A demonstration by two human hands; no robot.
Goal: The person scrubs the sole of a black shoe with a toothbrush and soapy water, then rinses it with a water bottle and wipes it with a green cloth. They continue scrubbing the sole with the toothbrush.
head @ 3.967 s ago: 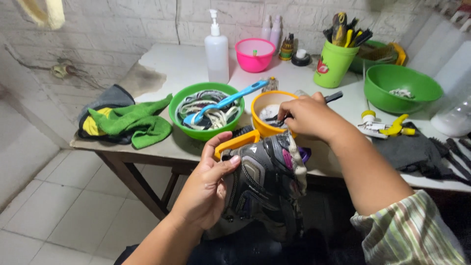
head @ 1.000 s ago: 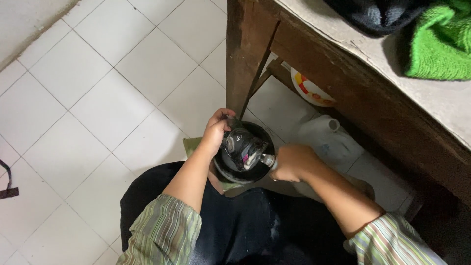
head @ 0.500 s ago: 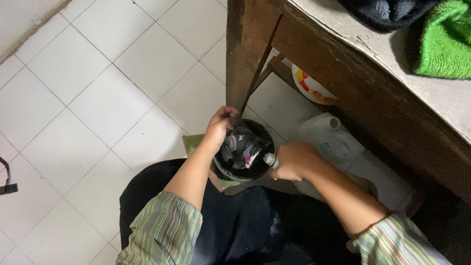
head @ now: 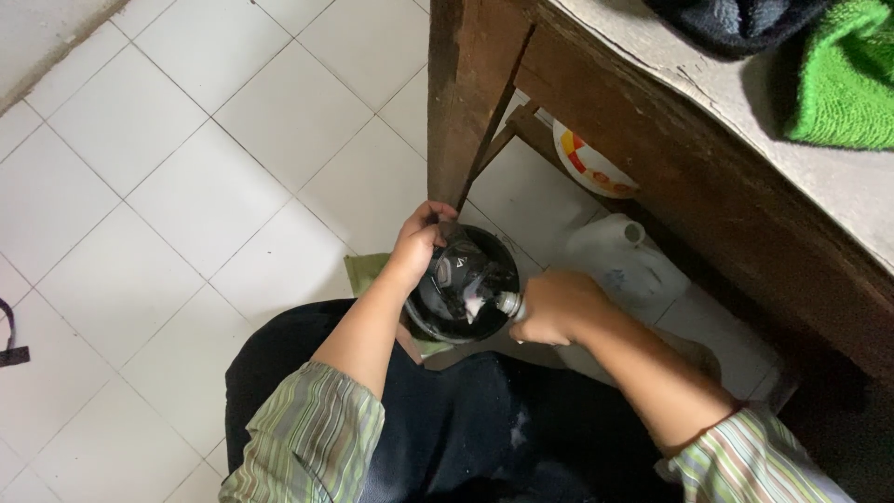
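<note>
A black sports shoe (head: 463,291) with wet, shiny patches is held over my lap, one end pointing up at the camera. My left hand (head: 416,244) grips its left side, fingers curled over the rim. My right hand (head: 551,305) is a closed fist pressed to the shoe's right side. It is closed round a small brush (head: 507,303), of which only a pale tip shows against the shoe. Both striped sleeves are pushed up my forearms.
A dark wooden table leg (head: 463,93) stands just beyond the shoe. The tabletop edge (head: 708,93) carries a green cloth (head: 843,79) and a dark cloth (head: 736,17). Under the table are a white plastic jug (head: 619,265) and a patterned plate (head: 587,163). A green rag (head: 365,272) lies on the white tiles.
Four seconds ago the shoe was at the tabletop and my right hand was at a yellow bowl. Now both hands hold it low beside the table leg. Over the last second they barely shifted.
</note>
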